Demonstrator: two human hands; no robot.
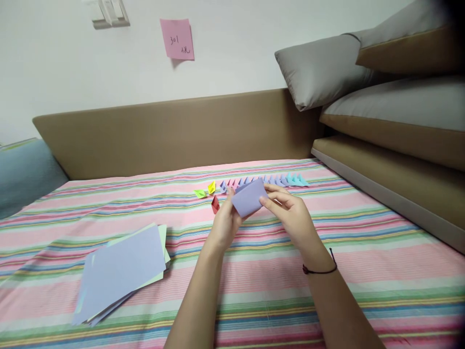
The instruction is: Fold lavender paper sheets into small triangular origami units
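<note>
A folded sheet of purple paper (249, 198) is held up between both hands, above the striped cloth. My left hand (225, 218) grips its left edge, thumb near the top corner. At the right edge, my right hand (288, 208) pinches the paper between thumb and fingers. Behind the paper runs a row of small folded paper pieces (278, 181) in purple, pink and turquoise, partly hidden by it. Near my left hand lie a red folded piece (215, 204), a yellow one (211, 187) and a green one (199, 193).
A stack of purple and pale green paper sheets (123, 266) lies at the left on the striped cloth (269, 295). Grey-brown cushions (395, 111) are piled at the right. A brown backrest (174, 135) stands against the wall, and a blue cushion (27, 174) sits at far left.
</note>
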